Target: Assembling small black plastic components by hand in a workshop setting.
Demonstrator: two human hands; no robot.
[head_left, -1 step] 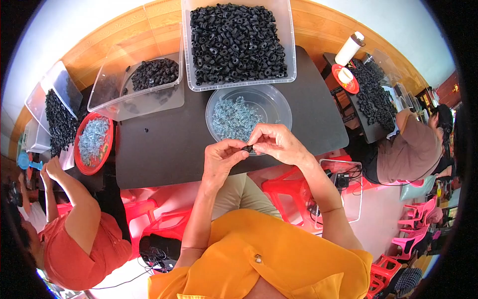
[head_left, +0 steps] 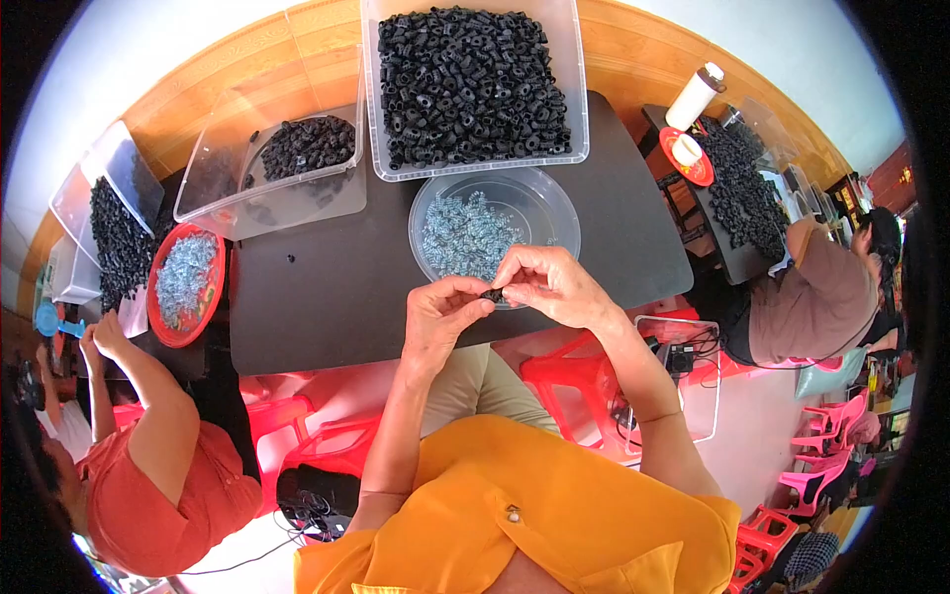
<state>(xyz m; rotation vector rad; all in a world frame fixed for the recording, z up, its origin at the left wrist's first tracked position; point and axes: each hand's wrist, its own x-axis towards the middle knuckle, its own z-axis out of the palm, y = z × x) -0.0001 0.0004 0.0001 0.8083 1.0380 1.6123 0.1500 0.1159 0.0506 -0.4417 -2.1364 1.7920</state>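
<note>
Above the near edge of the dark table, my left hand pinches a small black plastic part between thumb and forefinger. My right hand is closed on the same part from the other side, fingertips almost meeting the left ones. Whether a smaller piece sits between the right fingertips is hidden. Just beyond the hands lies a clear round tray with a heap of tiny shiny bluish pieces that look like springs. Behind it, a clear plastic bin is filled with black hollow parts.
A tilted clear bin with fewer black parts stands left of the full one. Beside the table's left edge is a red tray of bluish pieces, where a co-worker in red sits. Another co-worker sits right, near a white flask. Red stools stand below.
</note>
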